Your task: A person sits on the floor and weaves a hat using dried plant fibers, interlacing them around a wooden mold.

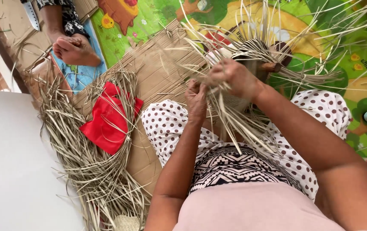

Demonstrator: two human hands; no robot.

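A half-woven straw piece (252, 49) with a black-and-pale striped crown sits between my knees, long loose strands fanning out from it. My right hand (235, 77) is closed on a bundle of these pale strands just below the crown. Slightly lower and to the left, my left hand (196, 100) pinches other strands of the same piece. The strands hang down over my lap, which is covered by a white cloth with brown dots (166, 124). Part of the weaving is hidden behind my right hand.
A heap of dry straw (85, 162) lies on the left with a red cloth (106, 122) on it. Brown cardboard (158, 72) covers a colourful play mat (320, 38). Another person's foot (74, 51) rests at the upper left, a knife (31, 15) beyond it.
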